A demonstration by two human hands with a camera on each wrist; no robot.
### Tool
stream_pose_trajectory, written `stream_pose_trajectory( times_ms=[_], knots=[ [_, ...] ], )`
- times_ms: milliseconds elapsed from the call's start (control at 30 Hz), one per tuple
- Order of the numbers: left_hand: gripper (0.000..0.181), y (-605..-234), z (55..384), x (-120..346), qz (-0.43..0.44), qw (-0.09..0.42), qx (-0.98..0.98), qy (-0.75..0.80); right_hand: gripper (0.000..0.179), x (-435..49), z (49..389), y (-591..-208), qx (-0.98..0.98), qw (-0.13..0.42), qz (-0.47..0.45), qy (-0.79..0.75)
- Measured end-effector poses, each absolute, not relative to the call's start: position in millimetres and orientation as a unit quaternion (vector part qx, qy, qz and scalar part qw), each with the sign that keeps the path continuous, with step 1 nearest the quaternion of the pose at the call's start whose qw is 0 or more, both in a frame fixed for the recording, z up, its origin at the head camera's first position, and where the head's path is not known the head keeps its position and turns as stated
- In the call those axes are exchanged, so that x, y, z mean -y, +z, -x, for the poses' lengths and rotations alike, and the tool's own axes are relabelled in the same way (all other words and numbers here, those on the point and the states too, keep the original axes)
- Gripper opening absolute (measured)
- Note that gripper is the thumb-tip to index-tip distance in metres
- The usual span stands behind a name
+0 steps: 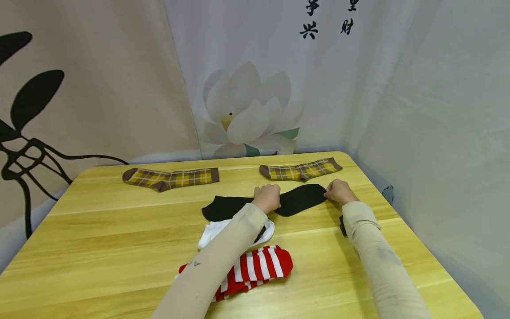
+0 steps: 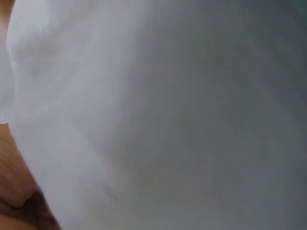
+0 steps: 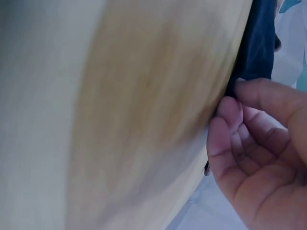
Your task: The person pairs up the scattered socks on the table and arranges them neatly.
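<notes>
Black sock fabric lies across the table in a left part [image 1: 226, 208] and a right part [image 1: 300, 200]; my left hand hides whether they join. With curled fingers my left hand [image 1: 267, 198] grips the fabric at the middle. My right hand [image 1: 340, 192] pinches the rounded right end. In the right wrist view, thumb and fingers [image 3: 230, 112] meet at the dark sock edge [image 3: 256, 48]. A pale sleeve [image 2: 158, 115] fills most of the left wrist view, with a bit of hand at its left edge.
Two brown-and-yellow plaid socks, one at left [image 1: 171, 178] and one at right [image 1: 303, 169], lie flat at the back. White socks [image 1: 213, 231] and red-and-white striped socks [image 1: 263, 266] lie nearer, partly under the left forearm. A curtain [image 1: 247, 53] stands behind the wooden table [image 1: 119, 230].
</notes>
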State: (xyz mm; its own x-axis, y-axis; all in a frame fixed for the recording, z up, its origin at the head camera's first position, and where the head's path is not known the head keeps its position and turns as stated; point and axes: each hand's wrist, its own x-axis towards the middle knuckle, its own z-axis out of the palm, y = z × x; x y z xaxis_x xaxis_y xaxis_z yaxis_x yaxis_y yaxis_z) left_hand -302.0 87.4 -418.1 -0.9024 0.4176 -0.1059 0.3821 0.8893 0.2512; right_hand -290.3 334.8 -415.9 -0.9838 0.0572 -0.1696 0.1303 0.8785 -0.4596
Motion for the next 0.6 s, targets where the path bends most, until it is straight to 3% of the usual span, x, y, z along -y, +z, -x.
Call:
stream_pose_trajectory(
  times_ms=[233,533,600],
  knots=[
    [0.011,-417,299,-88,-0.22,0.074,-0.967,0.107,0.032,-339,287,-420,-0.968,0.066,-0.041,-0.24],
    [0.019,-415,298,-88,-0.23,0.056,-0.967,0.093,0.005,-342,281,-412,-0.957,0.065,-0.029,-0.28],
    [0.023,-413,298,-87,-0.232,0.052,-0.967,0.094,0.012,-341,281,-410,-0.955,0.067,-0.019,-0.289]
  ],
)
